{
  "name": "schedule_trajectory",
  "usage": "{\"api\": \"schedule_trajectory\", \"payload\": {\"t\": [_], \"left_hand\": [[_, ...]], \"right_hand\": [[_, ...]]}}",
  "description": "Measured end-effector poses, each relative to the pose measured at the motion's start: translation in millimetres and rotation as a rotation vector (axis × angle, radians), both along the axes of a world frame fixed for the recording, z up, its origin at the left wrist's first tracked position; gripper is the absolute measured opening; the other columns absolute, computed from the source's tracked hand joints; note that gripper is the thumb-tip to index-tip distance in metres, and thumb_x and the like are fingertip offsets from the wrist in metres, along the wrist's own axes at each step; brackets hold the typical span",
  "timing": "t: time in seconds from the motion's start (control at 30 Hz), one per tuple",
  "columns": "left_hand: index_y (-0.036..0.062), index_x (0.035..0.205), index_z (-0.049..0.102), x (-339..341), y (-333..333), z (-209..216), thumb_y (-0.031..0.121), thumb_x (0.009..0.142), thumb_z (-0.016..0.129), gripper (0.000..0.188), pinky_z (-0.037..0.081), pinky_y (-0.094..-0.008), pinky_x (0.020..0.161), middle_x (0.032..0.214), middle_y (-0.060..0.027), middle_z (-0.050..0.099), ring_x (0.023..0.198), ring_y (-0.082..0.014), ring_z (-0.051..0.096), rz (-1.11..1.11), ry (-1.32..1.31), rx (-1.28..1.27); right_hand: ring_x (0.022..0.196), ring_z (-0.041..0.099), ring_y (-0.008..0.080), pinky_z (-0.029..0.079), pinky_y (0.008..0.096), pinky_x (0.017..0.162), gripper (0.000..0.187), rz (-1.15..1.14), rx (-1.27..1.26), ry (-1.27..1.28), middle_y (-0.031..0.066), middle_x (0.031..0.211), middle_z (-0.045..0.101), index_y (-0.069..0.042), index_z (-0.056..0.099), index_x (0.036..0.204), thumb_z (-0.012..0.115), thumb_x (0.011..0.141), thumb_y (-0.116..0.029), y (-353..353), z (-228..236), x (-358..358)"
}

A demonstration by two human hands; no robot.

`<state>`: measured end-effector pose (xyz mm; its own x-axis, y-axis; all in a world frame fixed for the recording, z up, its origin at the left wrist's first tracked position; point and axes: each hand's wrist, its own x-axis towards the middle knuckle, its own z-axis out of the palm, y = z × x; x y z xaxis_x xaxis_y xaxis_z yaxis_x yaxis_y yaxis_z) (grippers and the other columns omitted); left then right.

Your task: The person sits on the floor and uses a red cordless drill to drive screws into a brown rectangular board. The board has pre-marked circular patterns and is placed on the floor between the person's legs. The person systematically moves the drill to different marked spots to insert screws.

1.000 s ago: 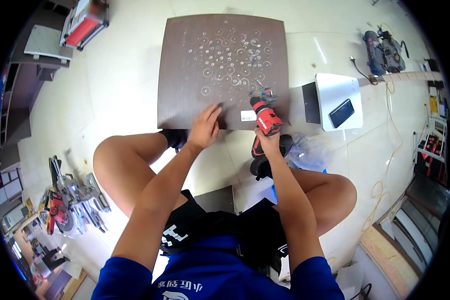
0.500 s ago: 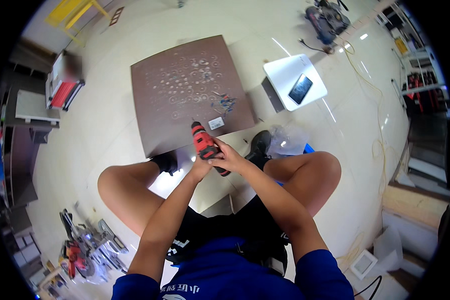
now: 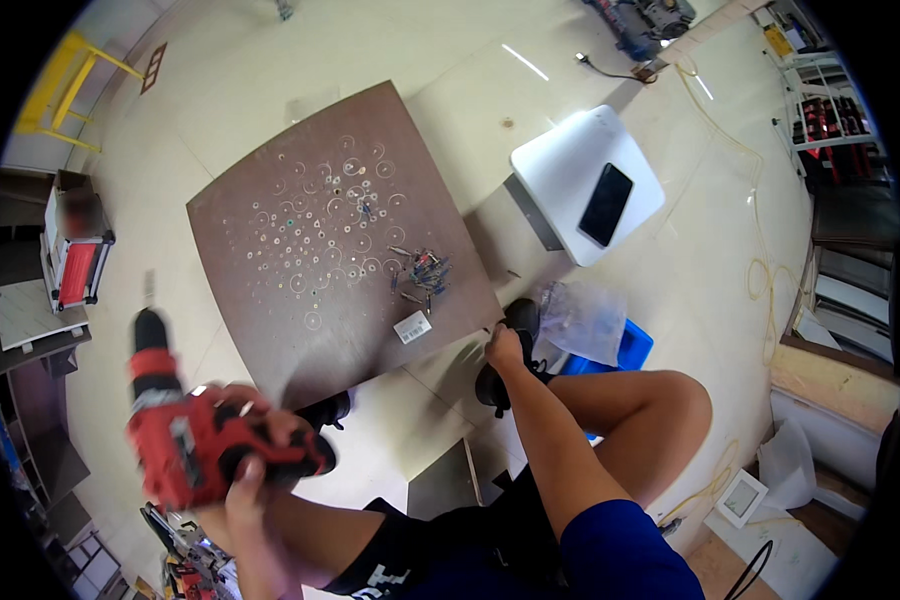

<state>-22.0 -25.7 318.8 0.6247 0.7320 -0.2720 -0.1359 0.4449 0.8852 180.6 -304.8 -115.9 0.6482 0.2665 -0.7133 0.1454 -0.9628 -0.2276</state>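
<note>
A red and black cordless drill (image 3: 175, 430) is gripped in my left hand (image 3: 255, 440), raised at the left over my thigh and blurred by motion. My right hand (image 3: 506, 347) is closed at the near right corner of a brown board (image 3: 340, 345); whether it grips the edge or something small cannot be made out. Many holes and ring marks cover the board. A loose pile of small bits (image 3: 425, 273), some with blue parts, lies on its right side. Nearer to me is a white label (image 3: 411, 327).
Right of the board stands a white-topped stool (image 3: 560, 150) bearing a black phone (image 3: 606, 205). A clear plastic bag (image 3: 580, 320) and a blue bin (image 3: 634, 345) sit beside my right foot. A yellow cable (image 3: 755, 270) trails along the floor at the right.
The drill has gone from between both hands, near the board's front edge, to the left in my left hand alone. My right hand has left the drill and moved right to the board's corner.
</note>
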Motion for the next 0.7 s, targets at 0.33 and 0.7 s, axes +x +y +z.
{"api": "schedule_trajectory", "payload": {"t": [0.33,0.7], "left_hand": [[0.0069,0.139,0.033,2,22,-20,0.023,0.082,0.089,0.083,0.054,-0.0387,0.079,0.111,-0.0091,0.051,0.076,-0.0147,0.060,0.053,-0.063,0.030],[0.0037,0.142,0.032,11,15,-26,0.015,0.081,0.085,0.082,0.053,-0.0398,0.077,0.114,-0.0127,0.052,0.073,-0.0153,0.060,0.007,-0.125,0.078]], "right_hand": [[0.114,0.067,0.0386,0.055,0.0459,0.099,0.033,-0.066,0.000,-0.022,0.0207,0.127,0.066,-0.007,0.067,0.122,0.066,0.093,-0.023,21,-67,10],[0.101,0.067,0.0425,0.054,0.0524,0.089,0.028,-0.203,0.113,-0.552,0.0228,0.110,0.068,-0.003,0.071,0.098,0.072,0.088,-0.028,33,-61,143]]}}
